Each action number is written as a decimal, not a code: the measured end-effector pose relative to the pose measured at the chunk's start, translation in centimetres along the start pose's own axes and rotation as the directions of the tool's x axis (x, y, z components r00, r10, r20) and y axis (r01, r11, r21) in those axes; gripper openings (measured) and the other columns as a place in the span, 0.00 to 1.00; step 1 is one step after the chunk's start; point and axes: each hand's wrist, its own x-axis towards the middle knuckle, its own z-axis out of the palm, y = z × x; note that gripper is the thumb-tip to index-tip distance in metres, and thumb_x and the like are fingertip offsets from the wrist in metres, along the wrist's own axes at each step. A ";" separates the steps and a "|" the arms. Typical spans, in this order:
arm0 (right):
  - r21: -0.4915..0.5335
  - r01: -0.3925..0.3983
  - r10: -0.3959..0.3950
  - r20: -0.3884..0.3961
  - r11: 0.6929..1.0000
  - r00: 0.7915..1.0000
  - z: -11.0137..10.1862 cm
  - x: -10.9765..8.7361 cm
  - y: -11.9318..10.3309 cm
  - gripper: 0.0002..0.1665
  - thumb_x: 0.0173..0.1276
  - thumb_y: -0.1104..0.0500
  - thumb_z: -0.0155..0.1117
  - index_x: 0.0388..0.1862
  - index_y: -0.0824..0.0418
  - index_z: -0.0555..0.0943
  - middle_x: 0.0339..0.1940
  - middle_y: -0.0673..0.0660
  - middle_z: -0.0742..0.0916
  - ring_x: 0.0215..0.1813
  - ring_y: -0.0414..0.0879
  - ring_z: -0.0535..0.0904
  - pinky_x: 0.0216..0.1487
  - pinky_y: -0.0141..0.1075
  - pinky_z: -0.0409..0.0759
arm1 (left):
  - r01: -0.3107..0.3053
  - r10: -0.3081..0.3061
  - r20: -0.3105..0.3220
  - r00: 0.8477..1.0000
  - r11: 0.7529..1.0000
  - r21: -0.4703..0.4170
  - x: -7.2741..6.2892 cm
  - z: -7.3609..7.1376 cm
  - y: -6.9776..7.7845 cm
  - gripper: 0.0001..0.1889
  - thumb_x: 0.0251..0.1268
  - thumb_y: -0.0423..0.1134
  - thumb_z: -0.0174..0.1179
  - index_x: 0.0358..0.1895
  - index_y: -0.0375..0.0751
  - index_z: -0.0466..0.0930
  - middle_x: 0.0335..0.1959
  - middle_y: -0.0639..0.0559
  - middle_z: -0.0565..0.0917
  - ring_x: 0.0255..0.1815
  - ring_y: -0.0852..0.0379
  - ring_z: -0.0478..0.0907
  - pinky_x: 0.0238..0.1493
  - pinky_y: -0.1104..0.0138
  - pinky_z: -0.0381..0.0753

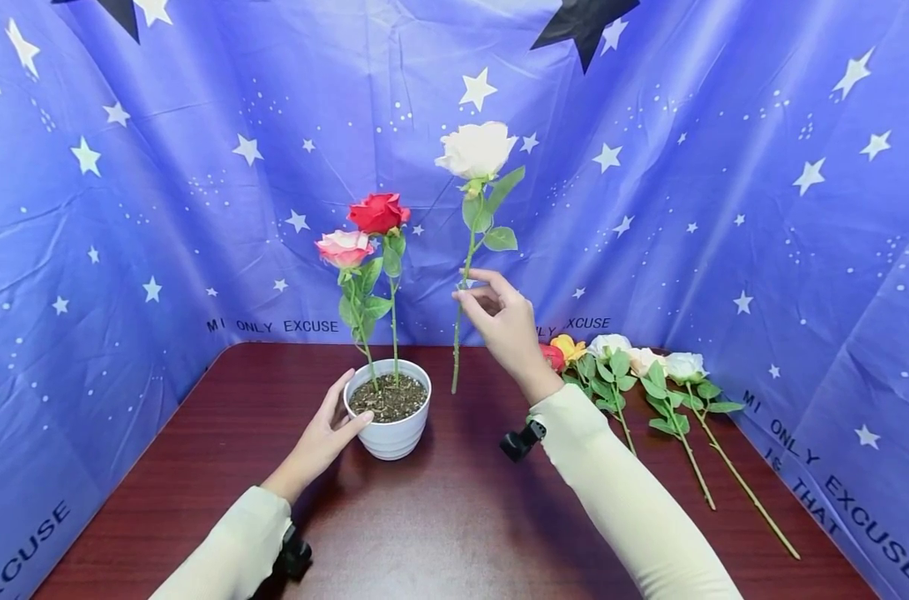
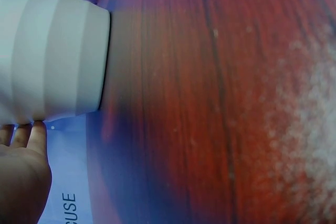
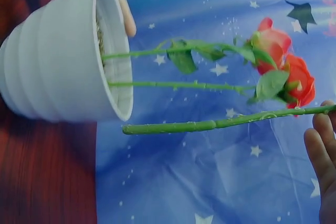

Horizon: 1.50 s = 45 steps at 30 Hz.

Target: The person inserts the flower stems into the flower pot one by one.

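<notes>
My right hand [image 1: 505, 321] pinches the green stem of a white rose [image 1: 475, 152] between thumb and fingertips. The rose stands upright in the air, right of the pot, its bare stem end [image 3: 168, 127] pointing down beside the pot's rim. My left hand [image 1: 325, 433] grips the left side of a white ribbed flower pot [image 1: 394, 437], thumb at the rim and fingers [image 2: 37, 139] against the wall. Dark soil [image 1: 390, 398] fills the pot. A red rose [image 1: 379, 214] and a pink-and-white rose [image 1: 345, 249] stand in it, leaves on their stems.
On the table's right side lie several more roses, among them a yellow rose [image 1: 568, 347], a red rose [image 1: 551, 357] and a white rose [image 1: 685, 367], stems toward the front. A blue star-patterned cloth [image 1: 394, 100] hangs behind and beside the dark wooden table [image 1: 222, 433].
</notes>
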 end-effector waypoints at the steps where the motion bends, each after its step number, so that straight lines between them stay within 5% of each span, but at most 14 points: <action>1: 0.009 0.007 -0.007 0.004 1.000 1.000 0.3 0.1 -0.2 0.16 0.70 0.67 0.66 0.56 0.65 0.82 0.37 0.60 0.90 0.35 0.55 0.87 0.36 0.30 0.82 | 0.001 -0.001 0.000 1.000 1.000 0.001 0.0 0.0 0.0 0.40 0.72 0.32 0.60 0.81 0.44 0.47 0.78 0.36 0.54 0.77 0.36 0.52 0.73 0.48 0.55; 9: 0.019 0.029 -0.029 0.040 0.999 0.999 2.2 0.2 -0.5 0.13 0.70 0.63 0.68 0.53 0.61 0.83 0.37 0.58 0.90 0.35 0.52 0.86 0.40 0.38 0.85 | -0.002 0.002 0.007 1.000 1.000 0.017 0.3 0.0 -0.1 0.41 0.72 0.34 0.60 0.81 0.45 0.46 0.79 0.37 0.53 0.77 0.36 0.52 0.73 0.47 0.55; 22: -0.080 0.036 -0.031 0.074 0.996 0.997 4.5 -0.1 1.1 0.11 0.72 0.56 0.67 0.50 0.58 0.83 0.37 0.50 0.91 0.36 0.40 0.86 0.42 0.35 0.84 | -0.001 0.001 0.009 1.000 1.000 0.003 0.2 0.0 0.0 0.41 0.72 0.34 0.60 0.81 0.44 0.46 0.78 0.36 0.55 0.77 0.37 0.53 0.73 0.49 0.56; 45: -0.110 -0.010 0.022 0.107 0.994 0.994 6.0 -0.3 1.8 0.13 0.71 0.54 0.68 0.50 0.58 0.84 0.37 0.49 0.91 0.37 0.39 0.86 0.42 0.36 0.83 | 0.007 -0.007 -0.004 1.000 1.000 0.023 -0.1 -0.1 0.1 0.40 0.72 0.34 0.60 0.81 0.45 0.47 0.78 0.36 0.54 0.76 0.36 0.53 0.73 0.48 0.55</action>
